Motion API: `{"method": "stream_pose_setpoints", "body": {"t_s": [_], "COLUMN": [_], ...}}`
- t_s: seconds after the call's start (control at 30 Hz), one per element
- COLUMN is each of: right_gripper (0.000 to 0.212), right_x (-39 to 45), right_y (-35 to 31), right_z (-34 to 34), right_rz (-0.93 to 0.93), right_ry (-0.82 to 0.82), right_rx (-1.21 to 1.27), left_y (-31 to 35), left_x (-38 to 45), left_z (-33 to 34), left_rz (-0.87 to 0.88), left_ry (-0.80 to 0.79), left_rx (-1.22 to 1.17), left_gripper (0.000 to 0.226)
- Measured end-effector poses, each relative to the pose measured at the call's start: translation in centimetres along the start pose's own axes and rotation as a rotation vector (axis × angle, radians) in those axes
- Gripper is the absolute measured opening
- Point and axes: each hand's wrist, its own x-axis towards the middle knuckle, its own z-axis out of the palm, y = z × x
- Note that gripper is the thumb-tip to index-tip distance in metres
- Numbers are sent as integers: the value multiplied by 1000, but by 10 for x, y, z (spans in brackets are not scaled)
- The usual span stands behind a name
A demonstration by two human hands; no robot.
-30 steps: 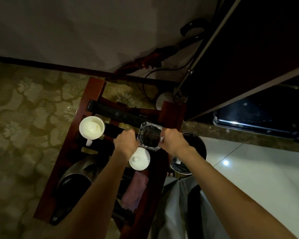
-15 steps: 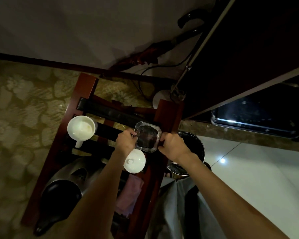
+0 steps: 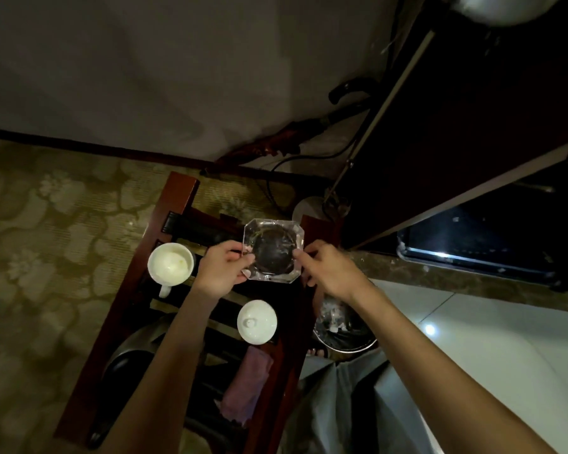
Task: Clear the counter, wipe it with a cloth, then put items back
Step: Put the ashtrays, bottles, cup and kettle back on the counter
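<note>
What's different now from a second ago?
Both hands, left and right, have carried the glass ashtray away from the lid toward the rack's far end, gripping its sides throughout. Mug, lid, cloth and kettle stayed put.

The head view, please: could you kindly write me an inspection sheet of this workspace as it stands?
Surface: a reddish wooden slatted rack with dark straps, standing on patterned carpet.
Job's things: a clear glass ashtray held over the rack; a white mug, a white lid and a purple cloth lie on the rack.
Clutter: a dark kettle at the rack's near end.
Grippers: left hand and right hand pinch the ashtray's opposite edges.
Cables: a dark cable runs along the floor by the wall.
Surroundings: a lined waste bin beside the rack, a dark cabinet, pale tiled floor.
</note>
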Motion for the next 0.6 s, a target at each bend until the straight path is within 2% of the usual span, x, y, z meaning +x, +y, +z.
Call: {"method": "stream_pose_setpoints", "body": {"t_s": [0.07, 0.23, 0.47, 0.6], "right_gripper": [35, 38, 42, 40], "right_x": [-12, -56, -126, -174], "right_y": [-20, -63, -111, -146], "right_z": [-16, -62, -118, -152], "right_rz": [-65, -143, -252, -303], "right_ry": [21, 76, -23, -72], "right_rx": [52, 136, 336, 417], "left_y": [26, 92, 174, 223], "left_x": [-17, -65, -150, -208], "left_z": [-8, -32, -61, -81], "left_rz": [48, 162, 288, 348], "left_ry": [-30, -14, -77, -52], "left_rx": [-18, 8, 13, 50], "left_gripper": [19, 19, 9, 15]}}
